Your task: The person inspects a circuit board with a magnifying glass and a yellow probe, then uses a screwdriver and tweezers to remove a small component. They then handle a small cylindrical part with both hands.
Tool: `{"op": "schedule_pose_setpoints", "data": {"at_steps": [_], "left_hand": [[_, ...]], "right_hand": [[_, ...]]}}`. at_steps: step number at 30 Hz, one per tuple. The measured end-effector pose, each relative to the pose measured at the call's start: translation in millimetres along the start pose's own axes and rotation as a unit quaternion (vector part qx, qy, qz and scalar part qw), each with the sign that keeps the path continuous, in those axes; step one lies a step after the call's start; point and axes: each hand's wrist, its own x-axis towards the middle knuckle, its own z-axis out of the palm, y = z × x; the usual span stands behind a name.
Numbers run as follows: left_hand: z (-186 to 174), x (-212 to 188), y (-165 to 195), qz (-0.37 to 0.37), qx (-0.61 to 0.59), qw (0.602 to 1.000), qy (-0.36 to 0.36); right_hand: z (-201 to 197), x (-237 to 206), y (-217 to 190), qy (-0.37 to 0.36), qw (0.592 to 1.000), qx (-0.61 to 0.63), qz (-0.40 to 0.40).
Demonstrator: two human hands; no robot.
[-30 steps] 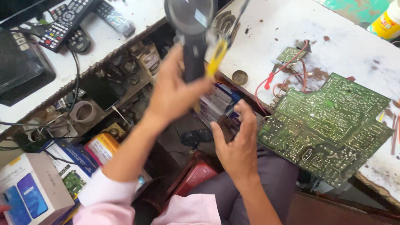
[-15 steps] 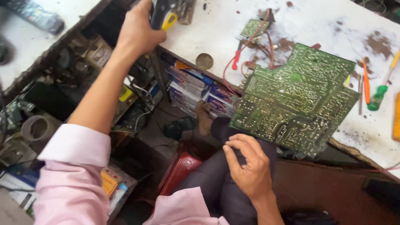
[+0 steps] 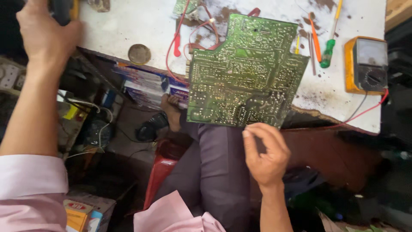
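While the left hand (image 3: 45,32) grips a dark tool (image 3: 64,9) with a yellow part at the upper left edge of the frame, the right hand (image 3: 267,155) hangs loosely curled just below the centre, holding nothing. Its fingertips sit just beside the lower edge of a large green circuit board (image 3: 244,73), solder side up, though contact cannot be confirmed. That board lies at centre frame on a stained white counter (image 3: 128,25), its lower part overhanging the edge above the person's grey-trousered lap.

Red wires (image 3: 180,34) trail from the board's upper left corner. A round coin-like disc (image 3: 139,54) rests left of it. To the right lie an orange screwdriver (image 3: 314,36), a green-handled screwdriver (image 3: 329,47) and, at the far right, an orange meter (image 3: 367,64).

By the look of it, the step in hand is readying the tool while the board waits. Any next move seems to call for steadying the overhanging board with the free hand, since it could tip off the counter.
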Motion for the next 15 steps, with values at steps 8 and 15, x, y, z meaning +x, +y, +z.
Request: {"op": "schedule_pose_setpoints", "data": {"at_steps": [8, 15], "left_hand": [[31, 26, 58, -0.111, -0.137, 0.974, -0.145], [62, 61, 97, -0.094, -0.145, 0.967, -0.186]], "right_hand": [[1, -5, 9, 0.075, 0.997, 0.016, 0.025], [-18, -17, 32, 0.109, 0.991, -0.06, 0.046]]}}
